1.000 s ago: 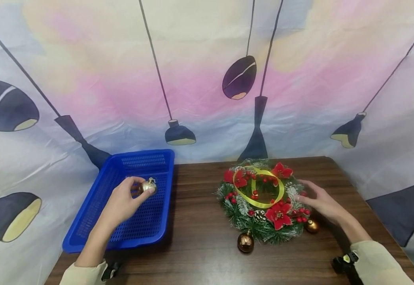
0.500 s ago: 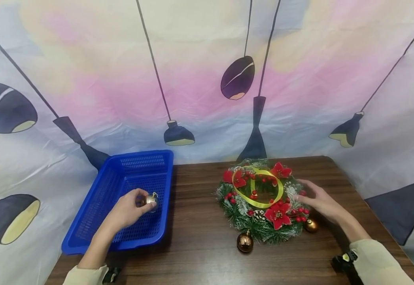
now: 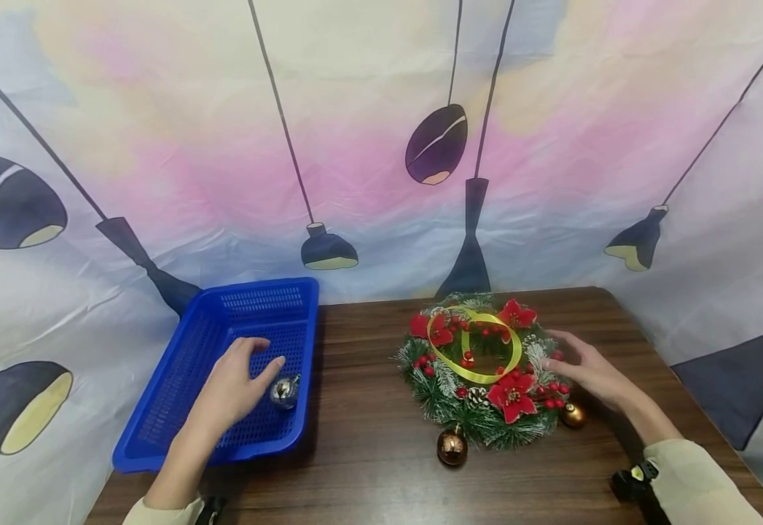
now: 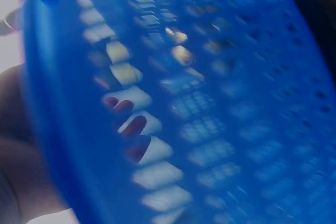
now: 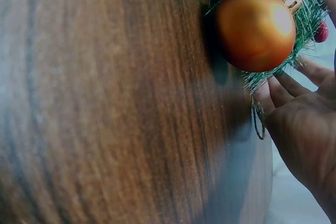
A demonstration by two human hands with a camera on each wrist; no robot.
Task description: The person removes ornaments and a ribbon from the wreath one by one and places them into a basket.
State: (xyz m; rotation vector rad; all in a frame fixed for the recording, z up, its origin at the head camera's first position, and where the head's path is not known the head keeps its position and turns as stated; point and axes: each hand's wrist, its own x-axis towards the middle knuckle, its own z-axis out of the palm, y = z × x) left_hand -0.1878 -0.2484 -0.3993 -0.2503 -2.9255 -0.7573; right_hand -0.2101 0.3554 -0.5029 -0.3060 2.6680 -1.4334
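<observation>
In the head view my left hand (image 3: 233, 379) hovers in the blue plastic basket (image 3: 312, 328), thumb and fingers parted, holding nothing. A shiny silver-gold Christmas ball (image 3: 285, 392) lies in the basket, just right of the thumb. My right hand (image 3: 591, 370) grips the right rim of a Christmas wreath (image 3: 440, 401), its thumb on top. The wreath is green and frosted, with red poinsettias, berries, pine cones and a yellow ribbon (image 3: 479, 378). In the right wrist view, an orange-gold ball (image 5: 255, 30) hangs at the wreath's edge beside the right hand's fingers.
A brown ball (image 3: 452, 447) rests at the wreath's front edge on the dark wooden table (image 3: 368, 408). A cloth printed with lamps (image 3: 355, 146) hangs behind the table. The left wrist view is blurred and mostly filled by the basket's perforated side (image 4: 73, 129).
My left hand has lowered the silver-gold ball into the basket and let it go; the fingers have spread apart. My right hand and the wreath have stayed in place.
</observation>
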